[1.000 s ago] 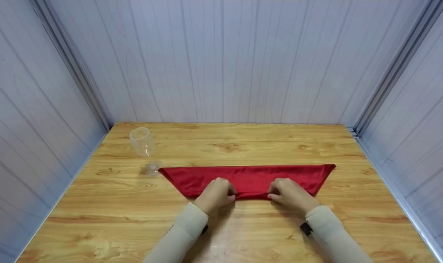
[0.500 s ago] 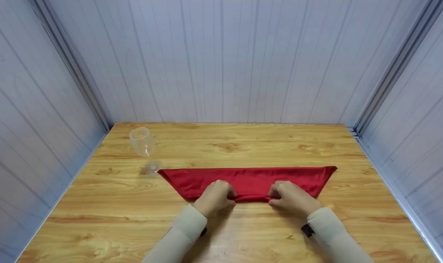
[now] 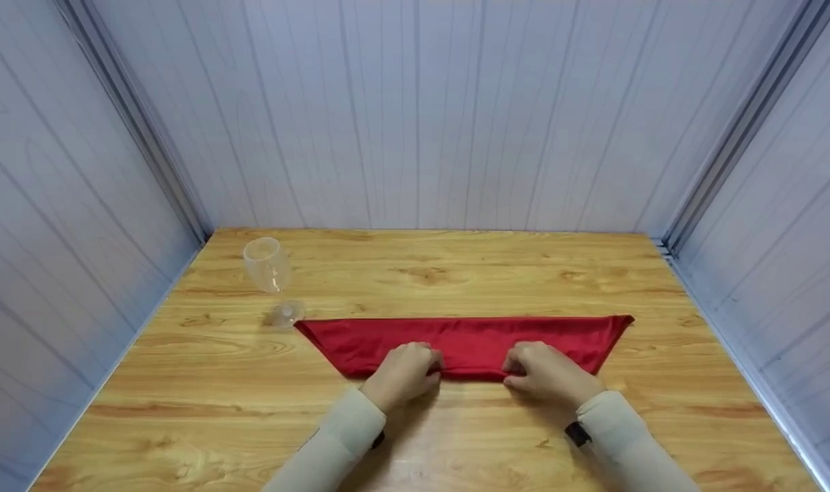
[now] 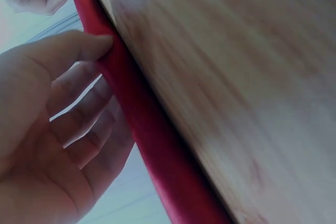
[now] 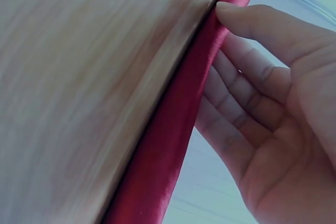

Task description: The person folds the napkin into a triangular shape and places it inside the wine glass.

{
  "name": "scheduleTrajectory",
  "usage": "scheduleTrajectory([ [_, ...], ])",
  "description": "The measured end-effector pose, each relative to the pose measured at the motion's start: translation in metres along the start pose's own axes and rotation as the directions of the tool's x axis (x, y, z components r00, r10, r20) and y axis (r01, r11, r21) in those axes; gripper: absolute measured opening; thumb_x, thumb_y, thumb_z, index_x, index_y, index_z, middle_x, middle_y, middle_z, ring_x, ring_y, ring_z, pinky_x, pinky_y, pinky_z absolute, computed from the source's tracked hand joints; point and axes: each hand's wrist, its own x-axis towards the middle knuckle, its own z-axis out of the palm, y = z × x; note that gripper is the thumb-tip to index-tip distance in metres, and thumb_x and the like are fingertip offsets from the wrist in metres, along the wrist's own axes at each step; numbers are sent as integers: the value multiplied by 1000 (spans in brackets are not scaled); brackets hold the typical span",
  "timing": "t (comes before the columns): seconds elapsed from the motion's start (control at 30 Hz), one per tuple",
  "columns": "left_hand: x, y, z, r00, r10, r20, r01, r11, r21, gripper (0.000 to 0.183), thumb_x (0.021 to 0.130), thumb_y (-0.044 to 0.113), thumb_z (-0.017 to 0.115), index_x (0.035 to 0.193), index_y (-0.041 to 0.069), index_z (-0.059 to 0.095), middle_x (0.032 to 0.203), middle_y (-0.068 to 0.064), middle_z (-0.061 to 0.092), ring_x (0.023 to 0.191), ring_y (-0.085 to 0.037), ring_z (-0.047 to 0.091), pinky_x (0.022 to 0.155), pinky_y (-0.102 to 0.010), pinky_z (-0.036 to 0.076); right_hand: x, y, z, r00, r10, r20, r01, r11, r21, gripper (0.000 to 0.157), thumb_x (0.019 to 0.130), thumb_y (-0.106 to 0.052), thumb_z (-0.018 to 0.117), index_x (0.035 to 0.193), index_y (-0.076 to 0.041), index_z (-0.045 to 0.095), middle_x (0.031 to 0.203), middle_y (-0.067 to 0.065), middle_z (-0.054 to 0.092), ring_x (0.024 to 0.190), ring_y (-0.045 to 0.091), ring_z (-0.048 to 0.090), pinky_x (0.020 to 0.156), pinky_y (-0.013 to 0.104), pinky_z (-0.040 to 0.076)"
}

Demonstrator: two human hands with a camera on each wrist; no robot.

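A red satin cloth napkin (image 3: 470, 336) lies on the table, folded into a long trapezoid with its wider side away from me. My left hand (image 3: 403, 372) pinches its near edge left of the middle, and my right hand (image 3: 548, 372) pinches the same edge right of the middle. In the left wrist view, the left thumb (image 4: 97, 46) presses the rounded red edge, with the other fingers behind it. The right wrist view has the right thumb (image 5: 236, 15) on the edge in the same way. The far fingertips are partly hidden by the cloth.
A clear stemmed glass (image 3: 266, 265) stands at the left, its foot (image 3: 288, 312) close to the napkin's far left corner. The wood-grain table (image 3: 415, 437) is bounded by pale panel walls (image 3: 415, 116) at the back and both sides.
Both hands have shifted slightly toward me, still pinching the near edge. The napkin has slid a little the same way, its far edge now lower in the head view. The glass stays put.
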Motion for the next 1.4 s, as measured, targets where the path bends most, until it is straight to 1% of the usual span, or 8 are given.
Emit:
scheduleTrajectory([
  [0.3,2,-2,2,1000,22,-9,-22,999,23,8,93,8,69,93,9,77,87,-3,66,84,-21,67,77,-32,55,1,1,3,1000,-10,-30,8,998,-58,7,89,-20,77,88,-19,71,86,-10,60,79,8,60,71,32,52],
  [0.5,5,-4,2,999,26,-39,-26,1000,-16,11,94,6,65,89,7,75,84,-4,68,83,-23,67,76,-33,54,1,1,3,998,-20,-62,15,997,-75,8,89,-19,77,85,-19,70,84,-10,59,77,8,59,70,33,52],
  [0.57,7,-5,1,999,7,-38,-9,999,-48,11,93,4,65,87,7,73,82,-4,68,81,-22,67,74,-33,54,2,2,3,997,-21,-68,15,997,-78,8,89,-19,77,85,-18,70,84,-10,60,77,9,59,70,34,52],
  [0.67,11,-6,-1,998,-57,-7,56,993,-100,8,91,4,65,85,8,67,77,-2,65,77,-20,66,69,-31,54,2,2,3,998,-10,-67,5,997,-76,7,90,-21,76,86,-19,71,84,-10,60,77,8,59,70,34,52],
  [0.8,16,-5,-4,986,-149,69,158,978,-139,9,90,6,65,85,10,59,70,2,57,71,-17,62,65,-30,51,2,3,4,998,-4,-68,-1,997,-76,7,90,-22,76,87,-20,71,85,-10,60,78,9,59,71,34,52],
  [0.93,20,-4,-3,974,-193,119,209,968,-141,10,88,6,64,83,10,56,68,2,52,69,-16,58,64,-31,48,2,4,7,997,-8,-79,1,996,-84,7,90,-22,76,87,-20,70,85,-11,59,78,9,58,72,34,52],
  [1.17,23,-3,1,971,-202,130,218,968,-128,16,86,4,67,84,10,53,71,-1,52,74,-19,59,68,-33,48,1,6,8,993,-41,-112,32,996,-81,7,89,-19,76,87,-17,70,85,-9,61,81,14,60,75,37,51],
  [1.4,22,-1,2,975,-201,95,211,972,-109,17,85,3,68,83,10,52,72,-2,52,76,-22,60,71,-35,49,2,6,6,997,-20,-80,16,999,-52,4,94,-21,72,91,-18,71,88,-10,61,85,14,60,78,38,52],
])
